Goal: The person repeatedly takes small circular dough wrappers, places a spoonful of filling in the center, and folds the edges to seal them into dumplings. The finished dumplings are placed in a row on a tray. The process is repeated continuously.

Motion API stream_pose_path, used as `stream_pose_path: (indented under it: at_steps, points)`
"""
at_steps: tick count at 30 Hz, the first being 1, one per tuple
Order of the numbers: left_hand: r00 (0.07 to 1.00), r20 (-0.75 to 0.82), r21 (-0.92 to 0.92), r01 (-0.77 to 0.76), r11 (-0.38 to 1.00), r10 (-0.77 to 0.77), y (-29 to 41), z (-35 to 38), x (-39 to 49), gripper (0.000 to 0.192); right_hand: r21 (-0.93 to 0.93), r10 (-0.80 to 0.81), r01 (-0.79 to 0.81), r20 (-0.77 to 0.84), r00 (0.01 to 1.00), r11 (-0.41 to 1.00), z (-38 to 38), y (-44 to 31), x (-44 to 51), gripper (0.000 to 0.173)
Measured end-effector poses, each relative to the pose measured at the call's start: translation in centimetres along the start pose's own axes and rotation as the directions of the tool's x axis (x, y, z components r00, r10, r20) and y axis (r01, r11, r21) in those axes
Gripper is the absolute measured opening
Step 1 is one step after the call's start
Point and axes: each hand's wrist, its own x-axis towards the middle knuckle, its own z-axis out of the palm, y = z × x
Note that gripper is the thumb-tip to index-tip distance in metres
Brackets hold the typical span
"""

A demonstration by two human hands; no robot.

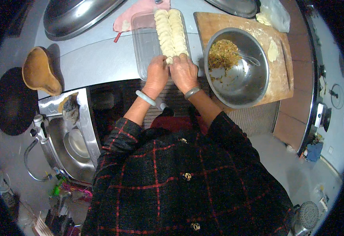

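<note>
Two long rows of pale, folded dumplings point(172, 32) fill the right side of a clear plastic tray point(144, 44) on the counter. At the near end of the rows, my left hand point(156, 72) and my right hand point(184, 70) meet with fingers curled. A small dumpling point(169, 60) shows between their fingertips; most of it is hidden by the fingers. To the right of my right hand stands a steel bowl point(237, 94) with minced filling point(223, 54) heaped on its left side. A metal spoon point(250, 59) leans in the filling.
A floured wooden board point(275, 82) lies under the bowl, bearing a flat dough piece point(273, 50). Beyond it is a plastic bag point(275, 14). At left are a gourd ladle point(37, 70), a large metal basin point(80, 22) and a sink point(57, 126). A pink cloth point(136, 11) lies behind the tray.
</note>
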Motion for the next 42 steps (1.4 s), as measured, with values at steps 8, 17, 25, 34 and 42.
stream_pose_path:
  at_steps: [8,17,25,34,42]
  points:
    - [0.997,-0.039,0.161,-0.059,0.985,0.066,-0.3,0.7,-0.1,0.023,0.002,-0.02,0.02,-0.071,0.997,1.0,0.8,0.6,0.2,0.014]
    - [0.981,-0.119,0.149,-0.136,0.979,0.154,-0.2,0.7,-0.4,0.026,0.185,0.019,-0.001,-0.095,0.995,0.983,-0.6,0.6,-0.2,0.013]
    - [0.989,-0.081,0.205,-0.104,0.973,0.123,0.1,1.0,-0.3,0.022,0.376,-0.055,-0.009,0.16,0.986,0.927,-4.5,1.0,-6.3,0.012]
    - [0.985,-0.118,0.214,-0.097,0.972,0.124,0.2,1.4,-0.5,0.021,0.479,-0.122,-0.038,0.3,0.946,0.877,-7.6,1.6,-8.6,0.015]
    - [0.996,-0.078,0.218,0.054,0.975,-0.037,1.0,0.4,-0.8,0.02,0.794,-0.294,0.003,0.222,0.93,0.608,-18.2,5.1,-7.0,0.012]
